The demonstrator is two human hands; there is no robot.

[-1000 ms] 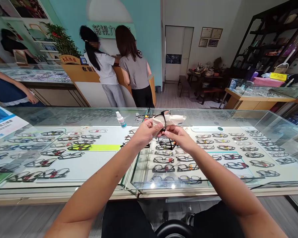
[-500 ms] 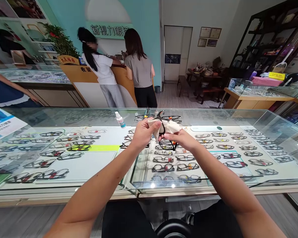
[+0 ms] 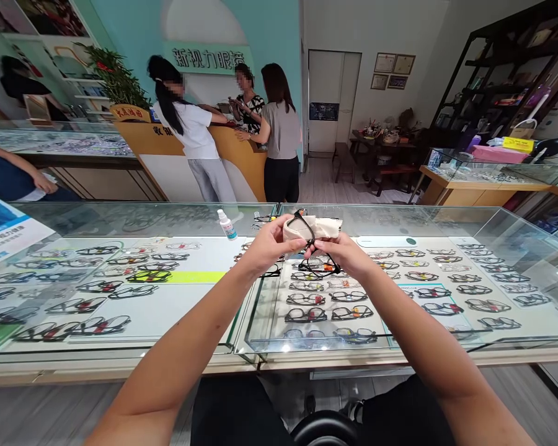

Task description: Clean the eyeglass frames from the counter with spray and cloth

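Above the glass counter my two hands hold a black-framed pair of eyeglasses (image 3: 313,237) and a cream cloth (image 3: 326,227). My left hand (image 3: 273,246) is closed on the cloth, its thumb pressing a fold against one lens. My right hand (image 3: 343,253) is closed, pinching the eyeglasses near the middle of the frame, with part of the cloth lying over its fingers. The other side of the frame hangs below the hands. A small white spray bottle (image 3: 227,225) with a blue label stands on the counter left of my hands.
The glass display case (image 3: 167,210) holds rows of eyeglasses (image 3: 305,314). A printed sign (image 3: 9,229) is at the left edge. Several people are beyond the case, some around a wooden reception desk (image 3: 155,145). A round black stool (image 3: 325,427) sits below me.
The eyeglasses have turned in my hands, and the cloth now wraps the lens differently. My hands stay in nearly the same place. Beyond the case, a person at the desk has shifted right.
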